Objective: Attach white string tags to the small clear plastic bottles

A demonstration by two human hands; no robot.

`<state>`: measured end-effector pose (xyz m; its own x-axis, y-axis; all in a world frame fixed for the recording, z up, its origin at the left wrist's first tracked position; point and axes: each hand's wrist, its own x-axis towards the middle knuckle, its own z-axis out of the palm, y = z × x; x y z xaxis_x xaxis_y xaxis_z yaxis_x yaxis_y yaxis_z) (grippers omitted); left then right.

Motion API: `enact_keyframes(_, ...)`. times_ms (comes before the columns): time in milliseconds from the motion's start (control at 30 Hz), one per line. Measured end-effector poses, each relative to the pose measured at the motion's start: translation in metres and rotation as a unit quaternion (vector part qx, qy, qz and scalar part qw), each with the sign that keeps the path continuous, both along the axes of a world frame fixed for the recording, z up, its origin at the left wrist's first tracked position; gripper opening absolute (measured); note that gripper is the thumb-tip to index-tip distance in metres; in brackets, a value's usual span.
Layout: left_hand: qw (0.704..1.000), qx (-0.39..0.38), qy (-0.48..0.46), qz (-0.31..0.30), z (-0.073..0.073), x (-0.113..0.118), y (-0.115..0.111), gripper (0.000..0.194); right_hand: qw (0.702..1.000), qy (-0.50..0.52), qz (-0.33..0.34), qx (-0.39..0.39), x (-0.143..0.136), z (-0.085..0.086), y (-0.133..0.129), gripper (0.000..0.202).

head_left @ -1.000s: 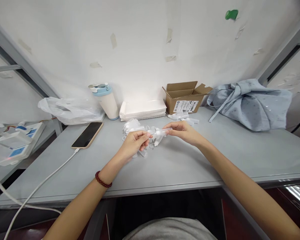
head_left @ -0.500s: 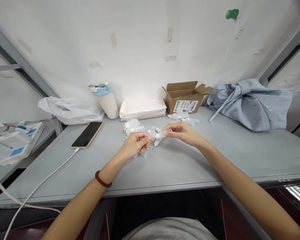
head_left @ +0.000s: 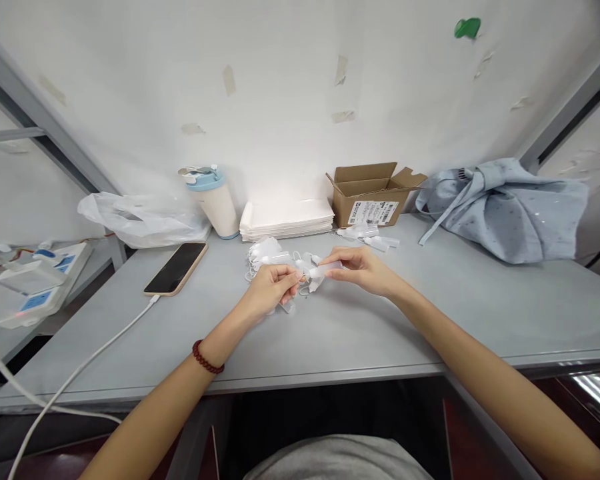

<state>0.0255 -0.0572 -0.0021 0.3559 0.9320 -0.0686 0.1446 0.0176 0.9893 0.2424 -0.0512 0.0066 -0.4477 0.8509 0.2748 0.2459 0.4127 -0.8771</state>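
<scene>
In my right hand (head_left: 356, 268) a small translucent plastic bottle (head_left: 325, 269) is held between thumb and fingers, its narrow end pointing left. My left hand (head_left: 276, 287) is closed in a pinch right at that narrow end; what lies between its fingertips is too small to make out. Just behind my left hand lies a bunch of white tags with string loops (head_left: 266, 248). More translucent pieces and a thin white loop lie under and around the fingers, partly hidden. Several similar small bottles (head_left: 363, 231) rest farther back, in front of the cardboard box.
Along the wall stand a cup with a blue lid (head_left: 213, 203), a stack of white envelope-like sheets (head_left: 286, 220) and an open cardboard box (head_left: 373, 197). A blue cloth bag (head_left: 505, 210) lies right. A phone (head_left: 176, 269) with a white cable (head_left: 100, 357) and a plastic bag (head_left: 143, 220) are left.
The bottle and my right fingers have shifted very slightly left, closer to my left fingertips. The left hand keeps its pinch.
</scene>
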Motion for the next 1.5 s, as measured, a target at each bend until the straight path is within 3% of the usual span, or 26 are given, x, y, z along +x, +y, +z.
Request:
enact_keyframes(167,1.000,0.019,0.000,0.008,0.002,0.000,0.001,0.029,1.000,0.013,-0.005,-0.002,0.000,-0.006,0.003,0.027)
enact_keyframes(400,0.996,0.084,-0.002,0.038,0.007,0.001,0.000,0.033,0.996,0.041,-0.022,-0.079,-0.005,-0.001,0.001,0.033)
enact_keyframes(633,0.996,0.081,-0.016,0.046,0.006,-0.003,0.003,0.031,0.995,0.042,-0.045,-0.076,-0.003,0.003,0.000,0.031)
enact_keyframes(1500,0.995,0.080,0.003,0.065,0.005,0.001,-0.001,0.022,0.997,0.021,-0.045,-0.052,-0.010,-0.014,-0.001,0.034)
